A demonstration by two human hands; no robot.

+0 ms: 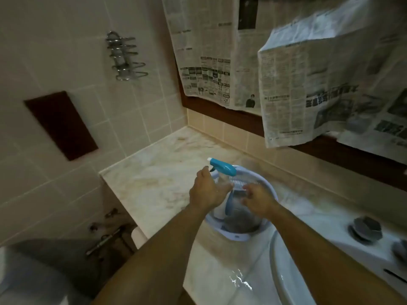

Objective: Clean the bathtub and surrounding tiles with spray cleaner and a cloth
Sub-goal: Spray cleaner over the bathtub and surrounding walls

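left hand [206,190] grips the spray bottle [222,170] over the basket [267,190]; right hand [258,200] reaches in, fingers loosely curled

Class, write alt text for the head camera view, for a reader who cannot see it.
Two bare hands reach into a pale blue plastic basket on a marble counter: the left hand holds a clear spray bottle with a blue trigger head, and the right hand reaches in beside it. Newspaper sheets hang over the wall behind, and a white sink lies at lower right.
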